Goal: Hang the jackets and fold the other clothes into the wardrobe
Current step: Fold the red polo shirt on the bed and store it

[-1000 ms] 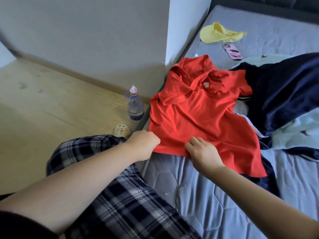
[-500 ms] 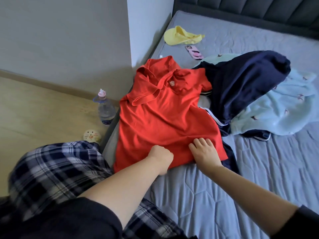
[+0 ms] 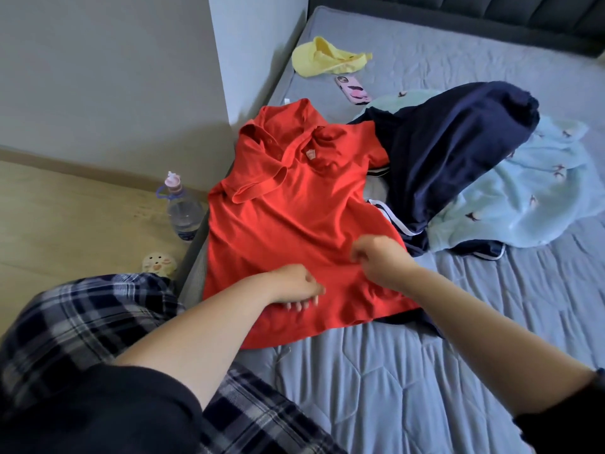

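A red polo shirt [image 3: 294,221] lies spread face up on the grey bed [image 3: 425,371], collar toward the wall. My left hand [image 3: 296,286] rests palm down on its lower part, fingers spread on the cloth. My right hand [image 3: 381,258] hovers over the shirt's right lower side; it is blurred and its fingers are curled, and I cannot see whether they pinch fabric. To the right lie a navy garment with white stripes [image 3: 451,152] and a light blue patterned cloth [image 3: 530,191]. A yellow garment [image 3: 327,59] lies farther up the bed.
A pink phone [image 3: 353,89] lies on the bed near the yellow garment. On the wooden floor beside the bed stand a water bottle [image 3: 182,208] and a small round cream object [image 3: 158,263]. A grey wall corner rises left of the bed. My plaid trouser leg [image 3: 82,322] fills the lower left.
Both hands left the shirt's hem and moved up onto its body. The left hand opened flat on the cloth, and the right hand rose toward the right side.
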`<state>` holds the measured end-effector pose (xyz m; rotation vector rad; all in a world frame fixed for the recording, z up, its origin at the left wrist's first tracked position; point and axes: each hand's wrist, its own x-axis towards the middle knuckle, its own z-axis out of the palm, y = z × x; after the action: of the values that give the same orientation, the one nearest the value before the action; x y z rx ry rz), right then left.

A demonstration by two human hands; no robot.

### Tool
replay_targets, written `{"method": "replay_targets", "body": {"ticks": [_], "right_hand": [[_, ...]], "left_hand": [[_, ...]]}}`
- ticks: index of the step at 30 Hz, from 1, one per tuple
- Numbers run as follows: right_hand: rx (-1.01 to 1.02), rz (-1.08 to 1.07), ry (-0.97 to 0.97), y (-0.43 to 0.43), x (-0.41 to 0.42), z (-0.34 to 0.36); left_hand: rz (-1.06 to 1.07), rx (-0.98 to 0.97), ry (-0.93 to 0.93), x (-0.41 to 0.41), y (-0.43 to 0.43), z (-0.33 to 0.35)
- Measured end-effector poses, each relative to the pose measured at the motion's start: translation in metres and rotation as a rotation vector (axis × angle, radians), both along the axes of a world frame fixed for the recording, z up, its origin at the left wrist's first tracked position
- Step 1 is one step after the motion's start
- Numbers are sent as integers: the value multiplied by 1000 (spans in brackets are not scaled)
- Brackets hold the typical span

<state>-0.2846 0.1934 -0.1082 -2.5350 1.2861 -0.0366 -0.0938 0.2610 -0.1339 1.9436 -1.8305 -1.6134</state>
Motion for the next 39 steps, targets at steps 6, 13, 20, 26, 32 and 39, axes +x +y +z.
{"method": "replay_targets", "body": {"ticks": [6, 13, 20, 26, 32, 39], "right_hand": [[52, -133, 435, -37, 22, -16], [-6, -672, -474, -117, 52, -13], [645, -1277, -1135, -190, 50, -30], [782, -1375, -1229, -231, 47, -25], [120, -1482, -1099, -249, 34, -10], [-179, -1156, -936, -227, 60, -9]], "left_hand": [[156, -544, -245, 19, -36, -10], [47, -488, -423, 49, -77, -27], [-11, -549, -465, 58, -120, -36], [-149, -557, -543, 53, -154, -49], [-182, -425, -498, 52, -167, -59], [-146, -484, -449, 52, -164, -60]]}}
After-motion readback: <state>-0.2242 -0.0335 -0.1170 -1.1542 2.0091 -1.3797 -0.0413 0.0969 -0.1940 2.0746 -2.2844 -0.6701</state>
